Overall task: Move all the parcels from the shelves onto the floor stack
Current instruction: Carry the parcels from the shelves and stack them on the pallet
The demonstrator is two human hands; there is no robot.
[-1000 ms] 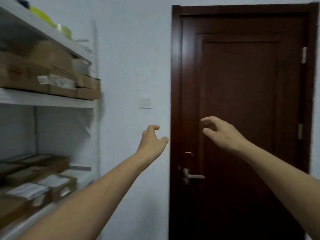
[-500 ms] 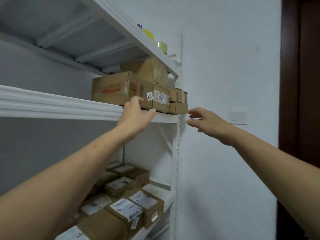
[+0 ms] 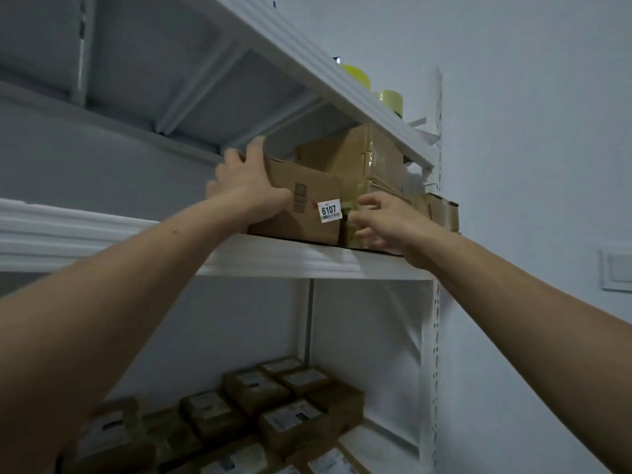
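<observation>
Right, the box [image 3: 307, 213] w/ the 6107 label [image 3: 329, 210] sits on the mid shelf [image 3: 273, 258], front face flush w/ the shelf lip, long axis running back into the shelf and angled left. The left hand [image 3: 249, 189] is on its near-left top corner. Its fingers [image 3: 254, 148] are curled over the top edge, thumb pressed on the front face, so that side is gripped. The right hand [image 3: 383, 220] is at the box's right front corner, by the narrow gap to the next parcel. Its fingers [image 3: 369, 200] are spread and half-curled; can't tell if they touch the cardboard yet.

So the box lies between the two hands, left one nearer and already set. My read: the right needs to get into that gap and onto the side wall, then both pull straight out along the long axis toward the person.

A taped parcel [image 3: 355, 159] stands just behind-right, touching or nearly so, and may drag along. Small parcels [image 3: 441, 210] sit by the post [image 3: 436, 302]. Tape rolls [image 3: 355, 75] are on the top shelf. More parcels [image 3: 273, 415] fill the lower shelf, so plenty left to do. Floor stack not in view.
</observation>
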